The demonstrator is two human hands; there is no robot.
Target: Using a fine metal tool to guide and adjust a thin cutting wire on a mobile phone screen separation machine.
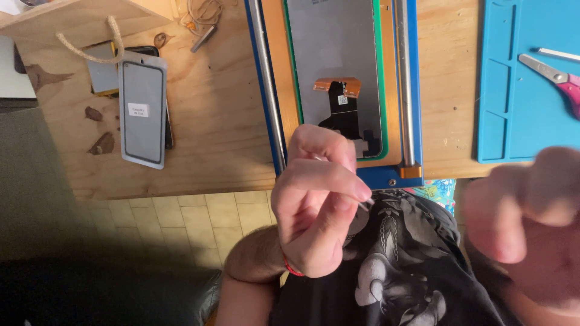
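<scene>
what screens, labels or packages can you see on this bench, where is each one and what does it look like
Phone screen panel: in the blue frame at the bench's middle, grey rectangle, green edging, orange and black flex cable with a small white sticker.
Glass panel: on the bench's left part, grey rectangle, dark border, small white label.
Left hand: pinches a thin clear sliver.

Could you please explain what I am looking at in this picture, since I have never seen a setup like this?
This is one view from a camera worn on a person's head, looking down at their own bare hands. The left hand pinches something thin and pale, too small to identify. The right hand is close and blurred. On the wooden table lies a phone screen panel face down in a blue frame, a glass screen cover, and a blue work mat with scissors.
</scene>
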